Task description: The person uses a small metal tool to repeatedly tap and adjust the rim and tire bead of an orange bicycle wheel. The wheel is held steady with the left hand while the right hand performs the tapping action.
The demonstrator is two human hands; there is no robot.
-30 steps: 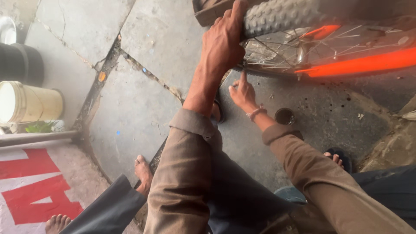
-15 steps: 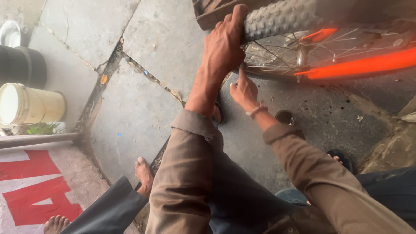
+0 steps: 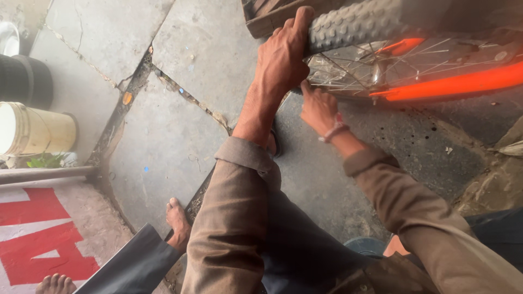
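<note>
A bicycle wheel with a knobbly grey tyre (image 3: pixel 359 22) and thin spokes (image 3: pixel 348 68) fills the top right, next to an orange frame tube (image 3: pixel 452 84). My left hand (image 3: pixel 280 57) is wrapped over the tyre's left end, thumb up along the tread. Just below it, my right hand (image 3: pixel 318 109), with a band at the wrist, has curled fingers and one fingertip pressed against the rim edge. Whether it pinches anything is hidden. Both arms wear brown sleeves.
Cracked stone slabs (image 3: pixel 163 147) lie below. At the left stand a cream bucket (image 3: pixel 38 130), a black round container (image 3: pixel 24 81) and a metal pipe (image 3: pixel 43 174). Another person's bare foot (image 3: pixel 177 218) and dark trouser leg (image 3: pixel 131 267) are at the bottom left. A wooden crate (image 3: pixel 267 19) sits behind the wheel.
My right hand has crept up from the ground side to the rim edge. My left hand keeps its hold on the tyre, and the view has shifted slightly.
</note>
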